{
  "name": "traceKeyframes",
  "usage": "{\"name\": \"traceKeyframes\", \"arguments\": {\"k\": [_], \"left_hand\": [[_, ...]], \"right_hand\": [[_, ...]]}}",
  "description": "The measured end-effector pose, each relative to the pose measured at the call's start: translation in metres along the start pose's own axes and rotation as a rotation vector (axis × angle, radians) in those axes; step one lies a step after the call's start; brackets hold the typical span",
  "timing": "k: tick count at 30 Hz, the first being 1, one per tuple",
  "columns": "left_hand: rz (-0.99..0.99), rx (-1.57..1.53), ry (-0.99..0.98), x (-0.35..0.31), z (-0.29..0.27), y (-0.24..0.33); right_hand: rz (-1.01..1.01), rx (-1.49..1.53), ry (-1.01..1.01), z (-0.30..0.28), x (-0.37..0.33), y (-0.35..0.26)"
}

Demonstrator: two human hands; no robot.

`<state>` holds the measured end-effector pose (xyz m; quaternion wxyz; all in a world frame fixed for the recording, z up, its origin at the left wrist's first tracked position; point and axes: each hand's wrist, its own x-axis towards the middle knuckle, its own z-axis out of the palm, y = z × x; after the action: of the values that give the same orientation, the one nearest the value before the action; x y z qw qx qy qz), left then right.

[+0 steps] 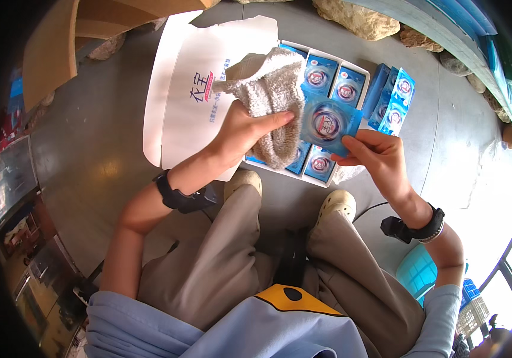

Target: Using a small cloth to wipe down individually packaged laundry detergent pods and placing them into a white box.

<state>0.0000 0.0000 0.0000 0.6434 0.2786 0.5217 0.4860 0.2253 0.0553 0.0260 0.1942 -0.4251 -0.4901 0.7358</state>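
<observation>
A fluffy grey-beige cloth (275,77) hangs from my left hand (241,131), with the thumb pressed on its front. Between the thumb and fingers of my right hand (381,156) is the lower right corner of a flat blue packet (326,124) with a round swirl print. Packet and cloth are side by side, their edges meeting or overlapping. Both are above an open white box (351,67), which holds several small blue boxes (318,76) in divided rows. The cloth and packet hide part of the box. Its large white lid (178,113) lies folded out to the left.
More blue packs (400,101) lie on the grey floor (98,161) right of the box. Stones (360,21) line the far edge. A brown cardboard box (50,48) is at the far left. My shoes (336,206) are just below the white box, and a turquoise basket (415,271) stands by my right leg.
</observation>
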Motion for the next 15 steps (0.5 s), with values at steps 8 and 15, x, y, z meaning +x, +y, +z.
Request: {"name": "traceKeyframes", "arguments": {"k": [8,15], "left_hand": [[-0.125,-0.135,-0.088,-0.001,-0.009,0.005],[-0.137,-0.365,0.01,0.002,-0.02,-0.004]], "right_hand": [[0.085,0.057,-0.028,-0.006,-0.002,0.0],[0.132,0.167,0.046,-0.009,0.002,0.003]]}}
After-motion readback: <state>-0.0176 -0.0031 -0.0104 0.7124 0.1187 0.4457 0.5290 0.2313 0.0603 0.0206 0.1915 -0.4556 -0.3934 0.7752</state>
